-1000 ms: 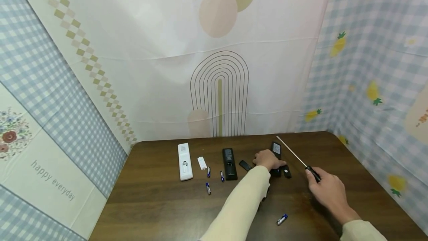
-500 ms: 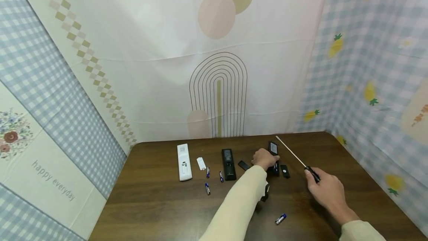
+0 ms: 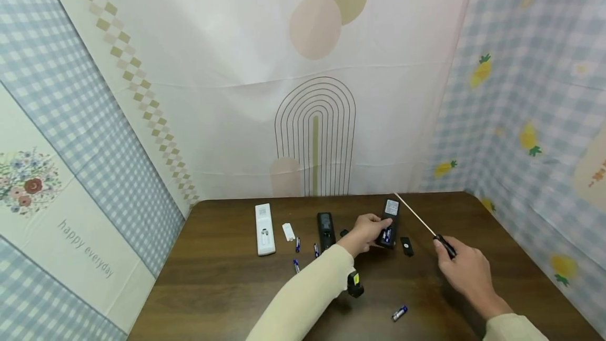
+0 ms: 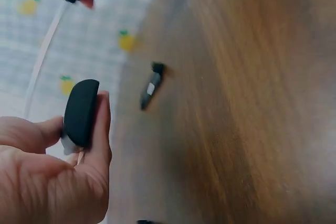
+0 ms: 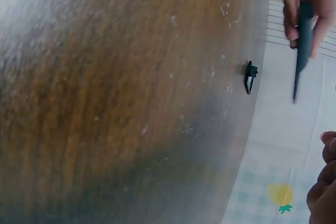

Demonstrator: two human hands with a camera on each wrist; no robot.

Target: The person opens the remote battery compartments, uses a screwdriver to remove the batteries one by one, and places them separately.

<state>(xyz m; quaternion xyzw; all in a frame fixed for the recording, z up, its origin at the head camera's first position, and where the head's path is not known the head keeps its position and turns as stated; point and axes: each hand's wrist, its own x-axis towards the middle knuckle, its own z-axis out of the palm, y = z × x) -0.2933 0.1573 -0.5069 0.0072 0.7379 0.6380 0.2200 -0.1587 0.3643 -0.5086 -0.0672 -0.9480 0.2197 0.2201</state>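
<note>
My left hand (image 3: pixel 366 230) grips a black remote control (image 3: pixel 391 208) at the table's back right, thumb across its back. The remote's battery compartment is uncovered, with blue-and-silver batteries (image 3: pixel 386 234) inside. In the left wrist view the remote (image 4: pixel 81 113) shows end-on between thumb and fingers, raised off the table. My right hand (image 3: pixel 466 267) holds a screwdriver (image 3: pixel 445 246) by its black handle, the long thin shaft pointing away to the back left. A small black battery cover (image 3: pixel 406 246) lies between the two hands.
A white remote (image 3: pixel 265 230), its white cover (image 3: pixel 288 232) and another black remote (image 3: pixel 325 228) lie to the left, with several loose batteries near them. One battery (image 3: pixel 400 313) lies near the front. A patterned cloth (image 3: pixel 227 120) hangs behind the wooden table (image 3: pixel 203 278).
My left hand has turned, its thumb now on the remote's back, and has lifted the remote off the table. The left forearm has swung leftward. The right hand and screwdriver have stayed about still.
</note>
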